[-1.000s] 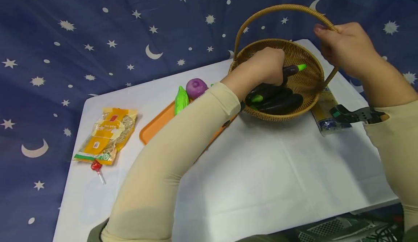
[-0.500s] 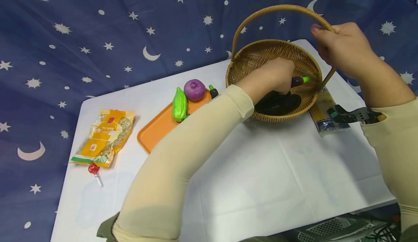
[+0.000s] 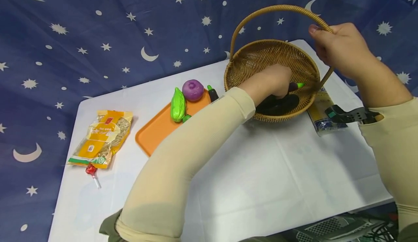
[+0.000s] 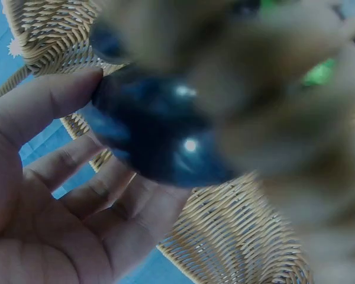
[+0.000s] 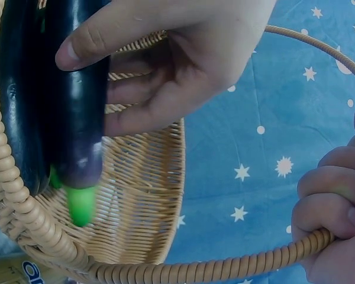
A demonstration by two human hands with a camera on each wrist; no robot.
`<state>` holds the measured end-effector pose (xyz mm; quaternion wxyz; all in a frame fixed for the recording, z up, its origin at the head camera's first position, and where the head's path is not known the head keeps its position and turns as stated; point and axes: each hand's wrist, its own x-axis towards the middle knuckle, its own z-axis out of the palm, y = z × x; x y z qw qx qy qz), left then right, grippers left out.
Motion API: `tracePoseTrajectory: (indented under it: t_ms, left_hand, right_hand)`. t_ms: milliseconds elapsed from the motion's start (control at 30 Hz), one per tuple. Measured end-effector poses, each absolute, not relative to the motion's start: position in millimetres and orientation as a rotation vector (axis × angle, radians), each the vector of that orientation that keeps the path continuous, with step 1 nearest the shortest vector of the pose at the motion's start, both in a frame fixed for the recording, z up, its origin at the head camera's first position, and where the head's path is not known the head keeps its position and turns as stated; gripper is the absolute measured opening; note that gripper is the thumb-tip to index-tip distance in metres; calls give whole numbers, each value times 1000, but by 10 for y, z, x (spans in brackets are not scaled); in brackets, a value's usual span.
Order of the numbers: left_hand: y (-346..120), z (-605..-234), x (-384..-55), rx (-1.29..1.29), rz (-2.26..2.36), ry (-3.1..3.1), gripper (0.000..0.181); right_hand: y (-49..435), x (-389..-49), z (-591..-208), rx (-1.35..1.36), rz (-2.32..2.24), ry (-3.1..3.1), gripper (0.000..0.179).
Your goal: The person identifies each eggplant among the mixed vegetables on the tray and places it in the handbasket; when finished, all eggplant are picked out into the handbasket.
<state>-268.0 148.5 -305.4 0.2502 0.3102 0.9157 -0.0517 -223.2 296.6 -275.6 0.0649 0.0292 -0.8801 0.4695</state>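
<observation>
In the head view my left hand [image 3: 274, 80] is down inside a wicker basket [image 3: 307, 66]. Its thumb and fingers hold a dark purple eggplant [image 5: 80, 118], whose green tip points right in the head view. Several more eggplants [image 3: 284, 104] lie in the basket; one lies alongside the held one in the right wrist view. My right hand [image 3: 343, 44] grips the arched basket handle [image 3: 281, 8] on its right side, with the fingers curled round it. A blurred part of the basket fills the right of the left wrist view.
On the orange tray [image 3: 153, 136] are a green toy vegetable [image 3: 177, 106], a purple onion [image 3: 192, 90] and another dark eggplant [image 3: 212, 94]. A noodle packet [image 3: 104, 138] and a red lollipop [image 3: 91, 170] lie at the left. Another packet [image 3: 321, 115] lies right of the basket.
My left hand has moved right and lower into the basket with the eggplant. The right hand keeps its grip on the handle. More of the tray shows now.
</observation>
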Motion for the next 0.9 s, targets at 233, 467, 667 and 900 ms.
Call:
tracePoseTrajectory:
  t_ms: [233, 467, 667, 900]
  left_hand:
    - [1373, -3053, -2738, 865, -68, 2489, 9]
    - [1043, -2788, -2818, 863, 103, 2505, 15]
    - [636, -2530, -2822, 935, 271, 2587, 20]
    - [215, -2330, -2797, 875, 349, 2644, 25]
  right_hand:
    - [2941, -2234, -2753, 71, 1421, -2664, 68]
    - [2934, -2243, -2743, 78, 1442, -2651, 68]
    - [2955, -2242, -2741, 93, 1457, -2651, 68]
    - [2986, -2237, -2766, 84, 1422, -2666, 70]
